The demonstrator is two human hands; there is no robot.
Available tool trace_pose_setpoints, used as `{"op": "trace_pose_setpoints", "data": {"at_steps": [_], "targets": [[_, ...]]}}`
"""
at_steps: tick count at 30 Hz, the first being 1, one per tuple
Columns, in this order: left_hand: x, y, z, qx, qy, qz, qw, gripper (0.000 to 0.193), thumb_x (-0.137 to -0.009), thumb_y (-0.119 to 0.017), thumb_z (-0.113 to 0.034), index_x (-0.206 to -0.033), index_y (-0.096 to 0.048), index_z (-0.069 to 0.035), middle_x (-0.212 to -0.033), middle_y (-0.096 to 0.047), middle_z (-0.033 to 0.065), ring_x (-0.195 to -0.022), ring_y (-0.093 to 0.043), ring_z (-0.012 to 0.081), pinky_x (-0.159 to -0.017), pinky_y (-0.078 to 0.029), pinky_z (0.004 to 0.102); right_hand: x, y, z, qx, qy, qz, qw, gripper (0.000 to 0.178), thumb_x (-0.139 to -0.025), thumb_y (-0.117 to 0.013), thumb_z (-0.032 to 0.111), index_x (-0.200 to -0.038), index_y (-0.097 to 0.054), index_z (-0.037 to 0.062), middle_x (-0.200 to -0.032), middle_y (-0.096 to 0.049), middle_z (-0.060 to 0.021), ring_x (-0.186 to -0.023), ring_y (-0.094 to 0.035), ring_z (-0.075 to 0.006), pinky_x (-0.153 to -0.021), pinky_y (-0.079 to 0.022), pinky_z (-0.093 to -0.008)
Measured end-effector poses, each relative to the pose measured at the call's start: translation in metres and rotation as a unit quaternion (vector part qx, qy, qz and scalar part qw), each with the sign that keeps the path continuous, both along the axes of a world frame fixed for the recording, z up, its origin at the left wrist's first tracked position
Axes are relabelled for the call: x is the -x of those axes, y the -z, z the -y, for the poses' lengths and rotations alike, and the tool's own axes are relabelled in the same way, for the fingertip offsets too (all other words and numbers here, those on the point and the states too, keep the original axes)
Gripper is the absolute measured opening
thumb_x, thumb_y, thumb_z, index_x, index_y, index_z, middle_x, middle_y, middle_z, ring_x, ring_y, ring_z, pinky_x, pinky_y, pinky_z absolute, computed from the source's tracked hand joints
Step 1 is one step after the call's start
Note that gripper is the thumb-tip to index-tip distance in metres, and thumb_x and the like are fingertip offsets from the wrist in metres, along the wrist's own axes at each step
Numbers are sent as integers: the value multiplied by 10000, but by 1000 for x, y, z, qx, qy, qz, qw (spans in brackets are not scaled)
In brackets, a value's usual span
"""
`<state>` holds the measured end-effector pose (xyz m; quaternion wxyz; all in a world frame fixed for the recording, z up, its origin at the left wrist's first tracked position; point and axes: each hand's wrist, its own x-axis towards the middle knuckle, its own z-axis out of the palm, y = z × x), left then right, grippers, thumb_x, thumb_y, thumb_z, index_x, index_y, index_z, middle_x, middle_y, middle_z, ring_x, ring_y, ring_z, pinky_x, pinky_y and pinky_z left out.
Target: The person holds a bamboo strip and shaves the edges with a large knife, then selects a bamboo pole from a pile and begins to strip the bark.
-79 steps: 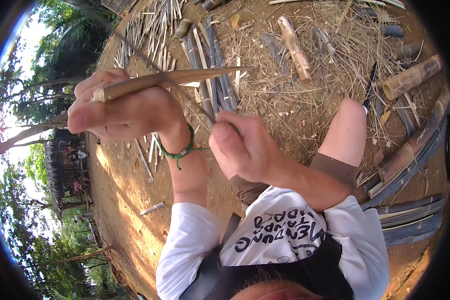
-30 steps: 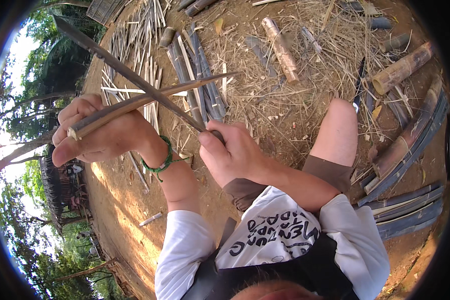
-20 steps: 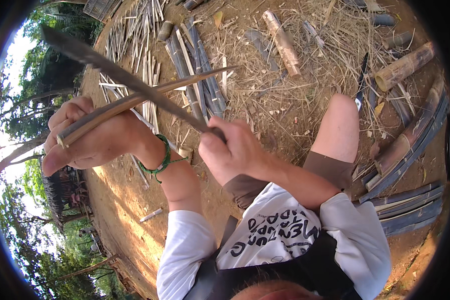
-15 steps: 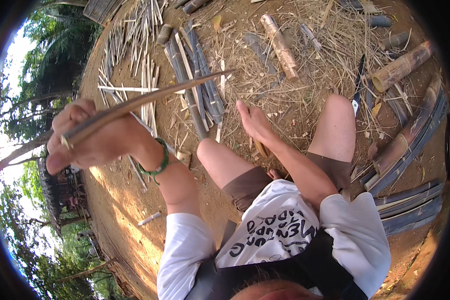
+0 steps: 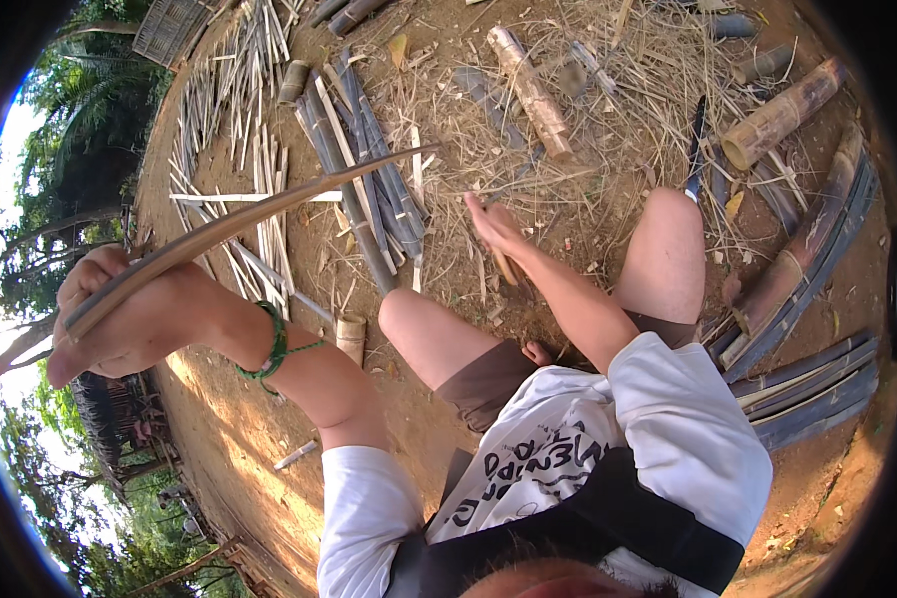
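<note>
My left hand (image 5: 135,309) is raised at the left, its fingers curled round the thick end of a long brown bamboo strip (image 5: 254,211). The strip slants up to the right and tapers to a point above the ground litter. In front of my knees, my right hand (image 5: 496,227) is closed on a tool with a brown wooden handle (image 5: 505,267), which shows below the palm; its working end cannot be made out. A thin pale shaving (image 5: 543,182) stretches rightward just beyond my right fingers. The strip's tip lies apart from my right hand.
Dark split bamboo lengths (image 5: 394,204) lie beyond my left knee, with pale slats (image 5: 271,214) further left. A black-bladed knife (image 5: 697,145) rests past my right knee. Bamboo logs (image 5: 782,115) and bundled splits (image 5: 812,394) lie at the right. Shavings (image 5: 628,140) litter the far ground.
My left hand has shifted left and slightly down with the bamboo strip, drawing its tip left. A thin pale shaving now shows by my right hand. The view has shifted slightly.
</note>
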<state>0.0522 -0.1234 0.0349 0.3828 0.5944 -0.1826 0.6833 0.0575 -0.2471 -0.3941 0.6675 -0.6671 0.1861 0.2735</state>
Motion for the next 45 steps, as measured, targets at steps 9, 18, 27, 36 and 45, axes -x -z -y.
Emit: {"op": "trace_pose_setpoints", "data": {"at_steps": [9, 18, 27, 36, 45], "targets": [[-37, -20, -24, -25, 9, -31, 999, 802, -916, -108, -778, -614, -361, -80, -572, -396, 62, -447, -390, 167, -390, -354, 226, -44, 164, 28, 322, 64, 4, 945, 848, -961, -268, 714, -882, -721, 1, -764, -711, -151, -894, -689, -287, -840, -512, -438], [-42, -27, -94, 107, 130, -97, 981, 742, -855, -254, -809, -667, -387, -103, -571, -431, 72, -466, -439, 180, -467, -434, 295, 0, 129, 17, 159, -50, 32, 985, 841, -931, -354, 747, -475, -516, 59, -498, -563, -80, -510, -629, -209, -644, -526, -390], [39, -5, -133, 198, 373, -145, 895, 754, -817, -356, -846, -610, -408, -123, -576, -395, 36, -491, -375, 170, -469, -324, 288, 47, 74, 29, 92, -26, 50, 994, 593, -946, -564, 569, -813, -563, -9, -565, -592, -62, -487, -604, -163, -479, -503, -316], [89, -41, -184, 122, 534, -238, 802, 784, -413, -916, -601, -756, -408, -112, -651, -399, -12, -561, -387, 115, -561, -324, 252, 65, 55, 36, -187, 83, 31, 978, 351, -1026, -513, 401, -1130, -523, 66, -717, -638, -60, -583, -610, -103, -499, -478, -267], [56, -50, -185, 43, 544, -278, 791, 705, -478, -932, -538, -763, -431, -132, -646, -440, -45, -546, -437, 79, -572, -334, 218, 61, 39, -28, 219, 1, 433, 874, 393, -956, -602, 184, -1304, -549, 9, -736, -646, -123, -553, -584, -199, -506, -465, -351]]}}
